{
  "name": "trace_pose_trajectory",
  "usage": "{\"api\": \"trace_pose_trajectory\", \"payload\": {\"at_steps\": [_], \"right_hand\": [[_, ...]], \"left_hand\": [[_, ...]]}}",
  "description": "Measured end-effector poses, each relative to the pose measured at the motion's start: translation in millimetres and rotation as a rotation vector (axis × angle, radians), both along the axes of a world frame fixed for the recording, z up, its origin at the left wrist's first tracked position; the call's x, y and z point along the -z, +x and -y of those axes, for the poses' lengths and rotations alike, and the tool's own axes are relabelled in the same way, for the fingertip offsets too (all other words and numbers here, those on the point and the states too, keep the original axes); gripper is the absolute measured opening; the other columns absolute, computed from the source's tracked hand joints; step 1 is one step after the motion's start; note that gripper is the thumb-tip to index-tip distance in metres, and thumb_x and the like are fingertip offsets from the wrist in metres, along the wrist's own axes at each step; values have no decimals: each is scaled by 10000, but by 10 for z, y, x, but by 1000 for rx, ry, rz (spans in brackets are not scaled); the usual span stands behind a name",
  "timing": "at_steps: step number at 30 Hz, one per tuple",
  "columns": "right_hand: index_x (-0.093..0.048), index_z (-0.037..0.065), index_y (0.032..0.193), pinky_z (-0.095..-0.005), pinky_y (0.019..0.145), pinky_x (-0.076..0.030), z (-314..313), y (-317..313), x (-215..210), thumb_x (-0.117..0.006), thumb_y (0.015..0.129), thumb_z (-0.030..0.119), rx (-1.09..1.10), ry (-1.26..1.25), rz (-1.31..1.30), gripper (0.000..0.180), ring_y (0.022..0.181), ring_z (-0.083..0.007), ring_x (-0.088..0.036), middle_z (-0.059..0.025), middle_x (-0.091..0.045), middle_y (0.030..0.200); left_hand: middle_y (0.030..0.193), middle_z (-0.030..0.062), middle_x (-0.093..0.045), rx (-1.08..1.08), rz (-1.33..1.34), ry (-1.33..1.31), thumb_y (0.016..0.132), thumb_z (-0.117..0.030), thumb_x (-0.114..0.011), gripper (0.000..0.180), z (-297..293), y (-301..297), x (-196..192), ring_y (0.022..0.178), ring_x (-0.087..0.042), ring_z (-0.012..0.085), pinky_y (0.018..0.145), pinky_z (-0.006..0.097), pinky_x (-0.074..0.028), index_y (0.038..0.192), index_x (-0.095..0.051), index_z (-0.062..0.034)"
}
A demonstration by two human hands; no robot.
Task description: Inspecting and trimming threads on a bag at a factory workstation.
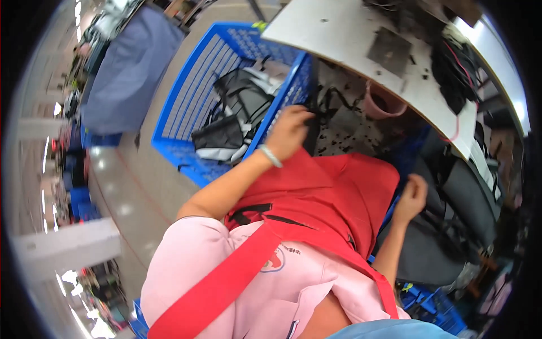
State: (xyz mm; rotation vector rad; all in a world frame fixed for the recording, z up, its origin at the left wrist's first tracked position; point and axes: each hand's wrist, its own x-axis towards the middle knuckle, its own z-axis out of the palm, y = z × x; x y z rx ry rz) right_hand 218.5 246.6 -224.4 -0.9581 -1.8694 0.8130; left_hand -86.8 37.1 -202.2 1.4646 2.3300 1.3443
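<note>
— Gripping a black strap [322, 110] beside the blue crate [186, 96], the left hand [289, 133] is closed; snagging is risked.
— Agreed. The right hand [415, 195] is curled on dark fabric [451, 198], which could be dragged off.

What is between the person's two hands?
In the head view, the red fabric apron over the lap lies between the left hand and the right hand.

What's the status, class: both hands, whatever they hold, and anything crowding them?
Left hand closed on black strap beside blue crate. Right hand gripping dark fabric at lap's edge. Red apron between; white table close above.
</note>
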Motion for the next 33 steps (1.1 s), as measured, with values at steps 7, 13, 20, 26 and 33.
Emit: {"api": "trace_pose_trajectory", "payload": {"at_steps": [7,13,20,26,33], "right_hand": [[-670,33,947,-307,764,-464,222,-138,706,-535,853,-6,-247,-234,292,168,855,-203,-604,-79,-639,944],[-667,75,928,-320,771,-473,81,-537,549,-532,846,10,-302,71,546,171,883,-272,-615,-89,-622,992],[-649,95,901,-366,773,-462,632,-1243,-15,-554,816,8,-362,279,582,155,890,-292,-584,-87,-604,962],[-653,96,827,-390,797,-452,754,-1388,455,-586,781,31,-446,217,644,105,904,-306,-554,-102,-595,911],[-644,110,841,-415,832,-455,862,-1602,921,-579,797,83,-657,62,737,83,932,-319,-552,-101,-575,899]], "left_hand": [[1212,221,-549,-1549,33,-722,654,-239,-796,808,4006,-222,1718,1181,-494,354,1038,449,-386,1344,-435,-25],[1012,198,-610,-1481,1007,142,691,52,-653,612,3943,-460,2384,763,-640,321,666,431,-555,1264,-442,6],[1227,254,-536,-1340,910,9,645,47,-642,717,3988,-1086,2360,1077,-574,369,958,404,-453,1302,-357,73],[1216,262,-562,-1438,743,29,701,2,-626,645,3699,-871,2285,1128,-563,361,1012,391,-406,1293,-386,89],[1254,288,-544,-1487,694,-245,775,-103,-682,683,3928,-401,2255,1169,-543,395,1022,407,-407,1329,-341,105]]}}
